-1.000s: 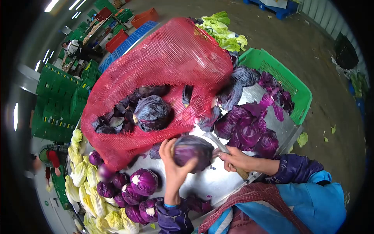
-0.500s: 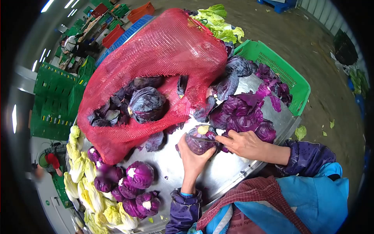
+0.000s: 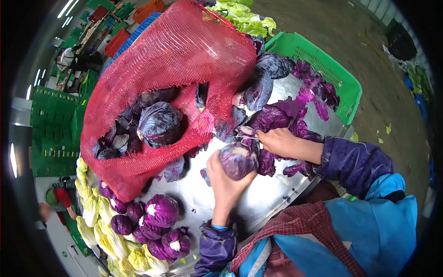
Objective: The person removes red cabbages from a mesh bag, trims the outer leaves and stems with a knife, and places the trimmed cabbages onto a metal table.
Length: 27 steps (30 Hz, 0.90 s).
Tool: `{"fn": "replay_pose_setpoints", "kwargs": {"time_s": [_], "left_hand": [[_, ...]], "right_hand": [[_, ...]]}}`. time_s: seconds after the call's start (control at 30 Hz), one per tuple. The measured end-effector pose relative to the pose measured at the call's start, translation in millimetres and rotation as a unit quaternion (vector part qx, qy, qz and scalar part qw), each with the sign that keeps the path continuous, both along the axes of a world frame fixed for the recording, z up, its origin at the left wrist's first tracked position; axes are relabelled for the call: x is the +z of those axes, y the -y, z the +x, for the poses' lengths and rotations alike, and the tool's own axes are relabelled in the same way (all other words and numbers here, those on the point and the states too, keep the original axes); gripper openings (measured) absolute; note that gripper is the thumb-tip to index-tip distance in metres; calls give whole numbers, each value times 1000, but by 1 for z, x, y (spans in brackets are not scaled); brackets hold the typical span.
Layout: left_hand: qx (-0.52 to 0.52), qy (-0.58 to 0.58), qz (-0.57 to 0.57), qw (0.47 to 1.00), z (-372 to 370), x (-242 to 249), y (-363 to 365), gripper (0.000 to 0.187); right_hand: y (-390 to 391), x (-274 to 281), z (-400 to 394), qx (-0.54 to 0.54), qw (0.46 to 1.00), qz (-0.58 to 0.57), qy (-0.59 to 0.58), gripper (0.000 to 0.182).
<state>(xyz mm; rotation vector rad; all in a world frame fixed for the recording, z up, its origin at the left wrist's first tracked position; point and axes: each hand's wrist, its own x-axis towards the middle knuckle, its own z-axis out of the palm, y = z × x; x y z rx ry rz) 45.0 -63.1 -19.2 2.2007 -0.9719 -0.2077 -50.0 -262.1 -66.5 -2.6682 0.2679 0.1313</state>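
My left hand [image 3: 226, 184] is closed around a red cabbage [image 3: 239, 162] from below and the left, its pale cut stem end facing up and away. Just beyond that cabbage, my right hand [image 3: 279, 141] grips a knife [image 3: 245, 137], the blade pointing left over the far edge of the cabbage. Purple outer leaves [image 3: 272, 117] lie in a heap beyond my right hand. To the left, a red mesh bag [image 3: 184, 51] lies torn open, with a dark untrimmed cabbage [image 3: 160, 123] and loose leaves showing in the opening.
Several trimmed red cabbages [image 3: 161, 211] sit at the front left of the metal table [image 3: 258, 205], beside pale napa cabbages [image 3: 94, 219]. A green crate [image 3: 349, 87] stands at the far right edge. Light green leaves [image 3: 244, 18] lie behind the bag. People work in the background.
My right hand has lifted the knife from the cabbage's stem end and moved it farther away. The cabbage in my left hand has tilted, and the view has shifted slightly.
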Motion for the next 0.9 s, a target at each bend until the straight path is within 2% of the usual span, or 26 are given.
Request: {"fn": "replay_pose_setpoints", "kwargs": {"time_s": [0.07, 0.13, 0.2, 0.27, 0.33, 0.37, 0.4, 0.43, 0.47, 0.5, 0.53, 0.57, 0.6, 0.67, 0.8, 0.9], "left_hand": [[0, -84, -19, 996, -2, -3, -23, 100], [0, -73, -58, 996, -10, -23, -50, 105], [13, -56, -92, 994, -23, -33, -73, 108], [31, -52, -120, 991, -29, -48, -84, 114], [20, -83, -117, 989, -23, -37, -76, 109], [6, -116, -113, 987, -23, -32, -68, 104], [-1, -172, -129, 977, -21, -31, -61, 103], [15, -245, -143, 959, -23, -27, -51, 103], [29, -317, -157, 935, -27, -24, -40, 103], [23, -317, -158, 935, -29, -24, -31, 103], [18, -296, -158, 942, -31, -25, -23, 103], [14, -277, -157, 948, -34, -26, -17, 102], [11, -282, -155, 947, -37, -26, -14, 102], [19, -214, -136, 967, -40, -24, -8, 101], [9, -81, -89, 993, -48, -14, 8, 99], [0, -20, -64, 998, -57, -3, 21, 94]], "right_hand": [[4, 1, 0, -9, 1000, 1, -3, 30], [16, -3, -4, -112, 992, -13, -58, 25], [60, 0, -19, -173, 981, -79, -32, 21], [103, 2, -34, -299, 953, -57, -12, 19], [105, 31, -46, -268, 957, -86, 73, 20], [72, 73, -37, -245, 968, 11, 46, 20], [55, 71, -34, -140, 987, 7, 73, 17], [46, 45, -37, 17, 994, -59, 91, 15], [22, 31, -35, 53, 977, -33, 203, 20], [0, 44, -32, 58, 980, 35, 187, 29], [-19, 72, -29, -11, 983, 128, 128, 35], [-21, 65, -28, 34, 969, 126, 209, 37], [-24, 67, -29, 30, 970, 126, 205, 37], [-28, 75, -30, -76, 984, 143, 76, 39], [-31, 77, -31, -116, 990, 82, 1, 38], [-11, 66, -23, -115, 989, 92, -13, 34]]}}
